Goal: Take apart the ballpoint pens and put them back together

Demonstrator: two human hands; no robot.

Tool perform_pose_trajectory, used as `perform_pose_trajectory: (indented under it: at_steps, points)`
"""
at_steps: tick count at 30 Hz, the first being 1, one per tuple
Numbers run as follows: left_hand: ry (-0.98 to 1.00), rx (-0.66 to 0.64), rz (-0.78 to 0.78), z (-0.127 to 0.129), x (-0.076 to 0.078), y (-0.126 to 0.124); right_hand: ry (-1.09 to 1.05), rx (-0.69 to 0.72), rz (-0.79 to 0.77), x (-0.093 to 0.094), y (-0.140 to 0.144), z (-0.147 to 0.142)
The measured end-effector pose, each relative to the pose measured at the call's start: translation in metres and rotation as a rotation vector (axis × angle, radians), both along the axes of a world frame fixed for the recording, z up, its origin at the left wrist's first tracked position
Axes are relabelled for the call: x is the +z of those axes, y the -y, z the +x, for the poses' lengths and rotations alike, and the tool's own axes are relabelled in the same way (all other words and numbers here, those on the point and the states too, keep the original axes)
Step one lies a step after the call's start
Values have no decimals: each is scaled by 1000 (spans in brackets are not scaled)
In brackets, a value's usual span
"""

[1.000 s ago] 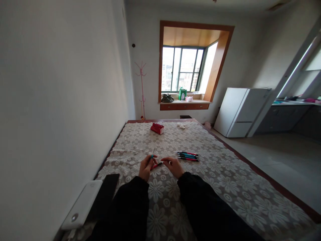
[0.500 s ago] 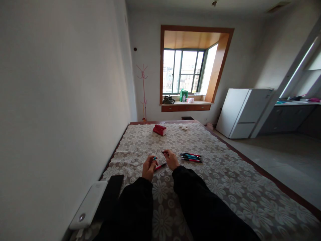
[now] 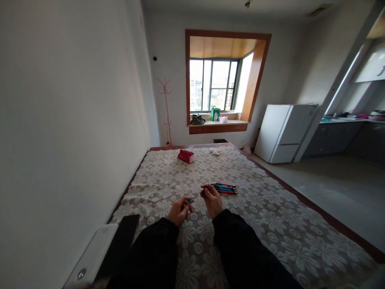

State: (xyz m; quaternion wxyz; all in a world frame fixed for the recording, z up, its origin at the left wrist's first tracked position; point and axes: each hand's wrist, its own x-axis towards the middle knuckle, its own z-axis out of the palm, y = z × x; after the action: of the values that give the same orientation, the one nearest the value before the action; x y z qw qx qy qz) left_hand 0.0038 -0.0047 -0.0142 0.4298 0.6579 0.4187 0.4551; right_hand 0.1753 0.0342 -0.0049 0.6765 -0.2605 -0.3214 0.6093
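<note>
Close together: left hand (image 3: pixel 178 211) in a pinch on teal piece (image 3: pixel 190 200), right hand (image 3: pixel 213 200) likewise on dark piece (image 3: pixel 203 190).

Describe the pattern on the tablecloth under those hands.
The tablecloth has pale, many-petalled flowers on a grey-brown ground, best seen in the head view.
</note>
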Motion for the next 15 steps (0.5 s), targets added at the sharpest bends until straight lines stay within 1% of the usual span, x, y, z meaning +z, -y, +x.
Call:
perform_pose_trajectory:
  at_steps: [6,15]
  points:
    - [-28,-2,25,0,-1,2,-1,-14,1,1,3,-1]
    - [-84,-38,43,-2,-1,0,-1,-27,-3,0,3,-2]
